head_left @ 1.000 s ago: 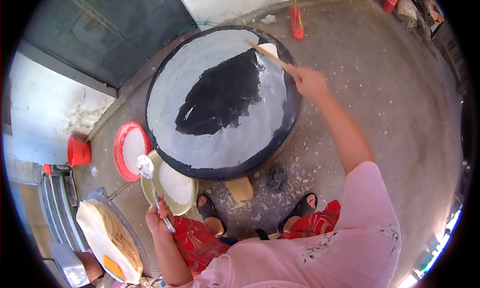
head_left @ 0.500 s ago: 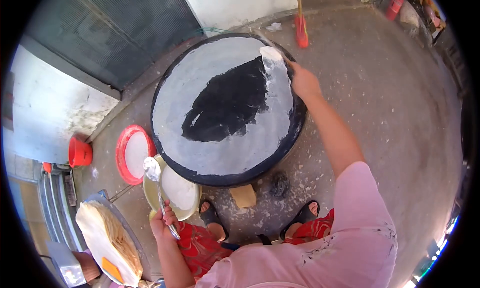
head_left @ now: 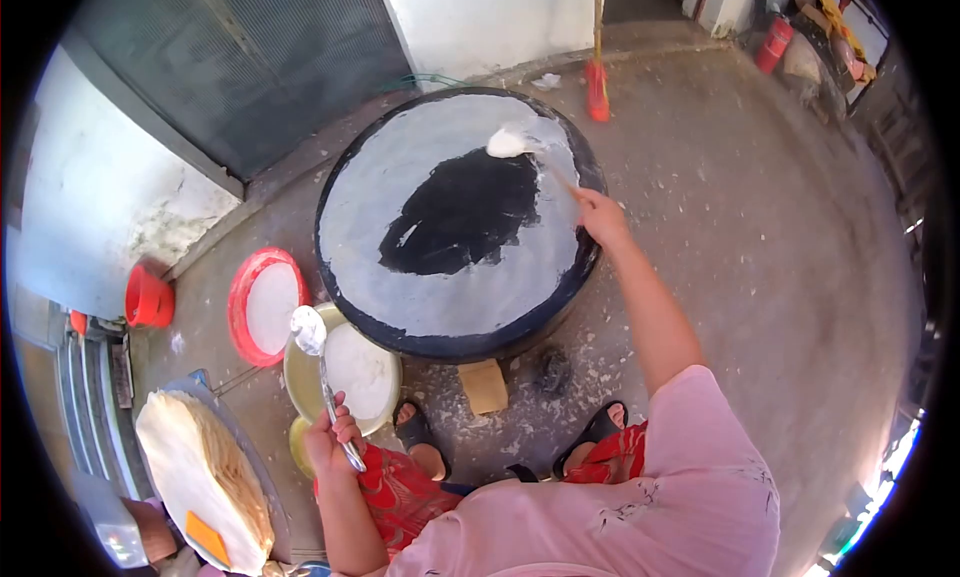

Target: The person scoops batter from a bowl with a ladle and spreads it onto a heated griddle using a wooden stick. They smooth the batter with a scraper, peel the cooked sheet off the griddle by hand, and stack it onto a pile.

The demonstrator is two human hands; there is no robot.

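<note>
Taking the middle of the round black plate as the clock's centre, concrete floor [head_left: 740, 207] lies open from 2 to 4 o'clock, giving the right arm room. The wall [head_left: 490, 22] stands beyond 12, the broom [head_left: 597, 92] between 1 and 2. The plate [head_left: 455, 222] has a pale layer [head_left: 385, 167] spread around a bare dark patch, its dark rim showing outside the layer. The step in hand looks like spreading; another pass would call for a low, level stroke into that patch, short of the rim.

Close to the plate's edge sit a red basin [head_left: 236, 317] at 8 and a yellowish basin [head_left: 291, 377] at 7, leaving little room there. The right hand [head_left: 602, 219] is at 3, fingers closed on a thin stick [head_left: 561, 176], its far end blurred. The left hand [head_left: 335, 437], at 7, grips a metal ladle [head_left: 327, 380], white-coated bowl raised over the yellowish basin's side. Smallest, a white lump [head_left: 508, 142] rests at 1 o'clock, by the patch's upper edge.
</note>
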